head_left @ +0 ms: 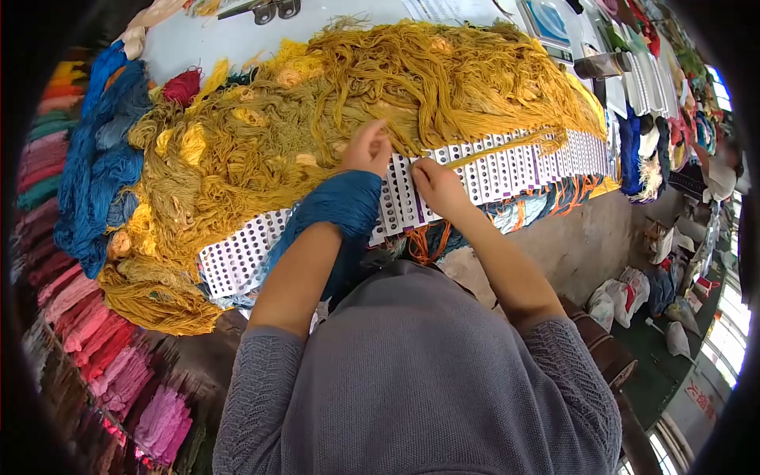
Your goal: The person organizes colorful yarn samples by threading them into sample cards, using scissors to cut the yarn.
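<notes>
Right hand [439,188] curls at the near-middle of the punched cards [507,174], thumb and bent forefinger brought together; whether a strand is caught between them I cannot tell. Left hand [370,150] is raised just beside the far edge of the cards, its fingers partly bent, and I cannot tell whether it grips anything. Blue yarn [340,207] lies over the left wrist and hangs down toward the near side of the cards.

By the look of it, the step in hand is fine finger work with yarn at the cards' holes; the next move would seem to call for a sure pinch on one strand, kept clear of the loose fibre around it.

Across the cards, to the right of the hands, trails a mustard skein [507,146]. Beyond the cards, mustard yarn [491,87] is heaped on the surface [190,47], spilling around their left end, with more blue yarn [119,170] farther left. Orange threads [427,244] show below the cards' near edge.

The left forearm and blue yarn hide part of the cards; fingertips are too small to make out, and scissors [265,9] far beyond the cards are cut off at the top.
</notes>
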Tool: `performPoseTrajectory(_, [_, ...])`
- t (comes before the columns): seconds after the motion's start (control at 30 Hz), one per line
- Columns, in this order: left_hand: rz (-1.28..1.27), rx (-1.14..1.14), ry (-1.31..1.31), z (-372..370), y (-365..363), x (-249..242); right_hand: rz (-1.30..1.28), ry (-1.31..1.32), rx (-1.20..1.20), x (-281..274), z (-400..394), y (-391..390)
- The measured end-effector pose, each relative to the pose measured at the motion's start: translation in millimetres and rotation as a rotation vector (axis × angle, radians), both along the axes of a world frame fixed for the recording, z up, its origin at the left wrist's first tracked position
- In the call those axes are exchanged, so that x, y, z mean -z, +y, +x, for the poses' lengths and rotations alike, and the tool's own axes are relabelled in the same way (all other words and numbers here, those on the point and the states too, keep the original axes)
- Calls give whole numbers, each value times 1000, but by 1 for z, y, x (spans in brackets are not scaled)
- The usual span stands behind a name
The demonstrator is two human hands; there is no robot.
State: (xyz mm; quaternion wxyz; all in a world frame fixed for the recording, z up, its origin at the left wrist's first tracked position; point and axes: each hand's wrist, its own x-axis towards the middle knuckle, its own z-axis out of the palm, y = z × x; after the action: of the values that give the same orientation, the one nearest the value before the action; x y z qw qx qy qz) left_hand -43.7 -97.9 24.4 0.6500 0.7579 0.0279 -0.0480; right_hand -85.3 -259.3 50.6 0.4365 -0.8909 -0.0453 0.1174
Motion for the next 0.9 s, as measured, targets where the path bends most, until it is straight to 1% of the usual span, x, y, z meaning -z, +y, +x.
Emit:
performPoseTrajectory(0.07, [-27,-132,69,-3,3,13,-35,-39,-40,5,4,2])
performPoseTrajectory(0.1, [41,-117,172,-8,7,24,-71,-83,-80,8,7,3])
performPoseTrajectory(0.13, [147,-49,256,-13,3,30,-146,-122,-125,13,8,4])
performPoseTrajectory(0.17, [253,19,342,-18,-2,36,-140,-119,-128,18,10,5])
performPoseTrajectory(0.2, [267,115,494,-18,-6,28,-215,-123,-150,21,12,7])
performPoseTrajectory(0.23, [268,113,496,-19,-11,34,-292,-129,-169,23,15,7])
performPoseTrajectory(0.3, [163,66,441,-21,-20,49,-332,-136,-193,25,20,6])
performPoseTrajectory(0.37, [151,48,462,-24,-22,60,-370,-143,-225,24,21,6])
performPoseTrajectory(0.43, [140,30,479,-23,-22,59,-469,-167,-315,22,25,6])
performPoseTrajectory(0.47, [139,43,472,-23,-21,58,-468,-165,-318,20,25,7])
performPoseTrajectory(0.53, [138,51,467,-24,-20,60,-567,-139,-378,14,28,9])
performPoseTrajectory(0.6, [14,62,464,-21,-21,55,-572,-153,-375,14,28,10])
performPoseTrajectory(0.63, [13,57,466,-21,-21,49,-576,-164,-368,13,28,10])
performPoseTrajectory(0.7, [-204,2,562,-22,-20,37,-595,-161,-378,10,27,10])
performPoseTrajectory(0.83, [-236,14,555,-22,-22,38,-616,-174,-387,10,27,9])
performPoseTrajectory(0.9, [-206,3,517,-23,-24,41,-611,-186,-376,12,26,10])
